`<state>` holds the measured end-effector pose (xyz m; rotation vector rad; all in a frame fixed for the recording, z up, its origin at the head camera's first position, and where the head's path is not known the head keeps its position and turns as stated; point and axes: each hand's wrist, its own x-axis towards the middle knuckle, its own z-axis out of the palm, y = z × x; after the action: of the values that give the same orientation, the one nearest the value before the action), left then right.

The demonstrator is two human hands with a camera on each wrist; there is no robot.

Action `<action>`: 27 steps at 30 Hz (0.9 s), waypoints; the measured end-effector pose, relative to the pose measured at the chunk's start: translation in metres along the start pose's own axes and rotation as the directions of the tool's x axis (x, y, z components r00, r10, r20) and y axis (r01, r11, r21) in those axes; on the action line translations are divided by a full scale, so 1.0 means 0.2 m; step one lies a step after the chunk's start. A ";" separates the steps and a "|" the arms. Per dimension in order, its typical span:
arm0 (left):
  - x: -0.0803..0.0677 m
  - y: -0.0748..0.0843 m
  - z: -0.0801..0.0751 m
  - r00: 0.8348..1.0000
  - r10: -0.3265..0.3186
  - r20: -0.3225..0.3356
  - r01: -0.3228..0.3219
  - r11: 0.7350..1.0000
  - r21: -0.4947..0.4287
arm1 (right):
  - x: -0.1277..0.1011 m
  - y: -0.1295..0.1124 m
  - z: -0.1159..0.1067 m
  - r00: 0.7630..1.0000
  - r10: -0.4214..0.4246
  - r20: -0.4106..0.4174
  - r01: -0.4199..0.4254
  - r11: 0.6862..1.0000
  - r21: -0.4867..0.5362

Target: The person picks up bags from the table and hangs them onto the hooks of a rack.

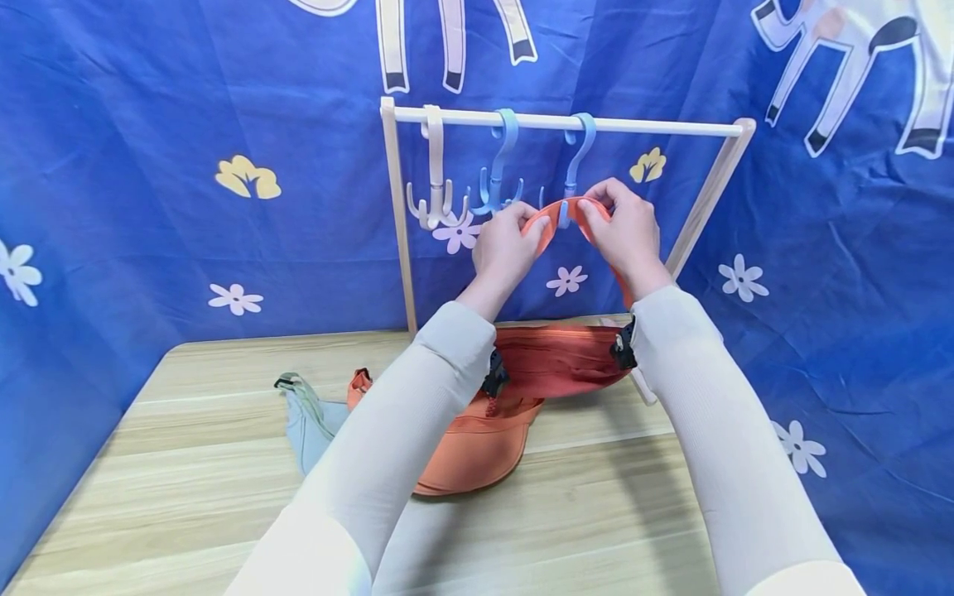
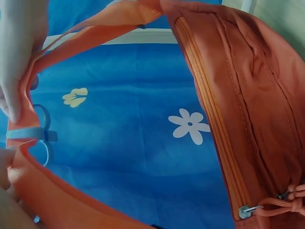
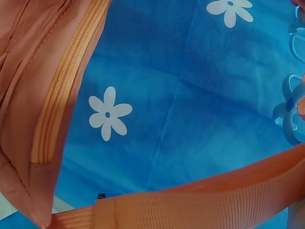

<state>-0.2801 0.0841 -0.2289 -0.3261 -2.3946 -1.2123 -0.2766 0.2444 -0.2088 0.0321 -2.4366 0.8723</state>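
A rust-red waist bag (image 1: 559,360) with an orange zip hangs by its orange strap (image 1: 550,230) below both hands. My left hand (image 1: 507,248) pinches the strap between thumb and fingers on one side of a blue hook (image 1: 585,149). On the other side my right hand (image 1: 628,230) pinches the same strap. One prong of that hook stands in front of the strap, between the two hands. The left wrist view shows the strap (image 2: 71,195) looped at the prong (image 2: 26,133), with the bag's zip side (image 2: 209,109) opposite.
Another blue hook (image 1: 505,153) and a white hook (image 1: 436,165) hang from the rack's white bar (image 1: 656,127). On the wooden table (image 1: 149,463) lie an orange cap (image 1: 477,455), partly under the left sleeve, and a pale blue-green fabric item (image 1: 304,426). A blue patterned curtain (image 1: 313,223) surrounds them.
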 end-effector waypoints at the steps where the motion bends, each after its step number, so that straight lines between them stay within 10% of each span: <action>1: 0.00 0.00 0.00 1.000 -0.001 0.006 0.001 1.000 -0.001 | 0.00 0.00 0.00 1.000 0.009 0.004 -0.009 1.000 0.000; 11: -0.03 -0.03 0.00 0.996 -0.061 0.065 0.063 0.998 -0.026 | -0.03 0.07 0.01 0.999 -0.018 -0.046 0.015 0.998 -0.058; 27: -0.12 -0.16 -0.06 0.996 -0.013 0.083 0.021 0.996 -0.088 | -0.17 0.21 0.08 0.965 -0.164 -0.203 0.191 0.974 0.121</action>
<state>-0.2674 0.0551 -0.2569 -0.3907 -2.4218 -1.3398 -0.2632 0.2630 -0.2611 0.2060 -2.1533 0.9180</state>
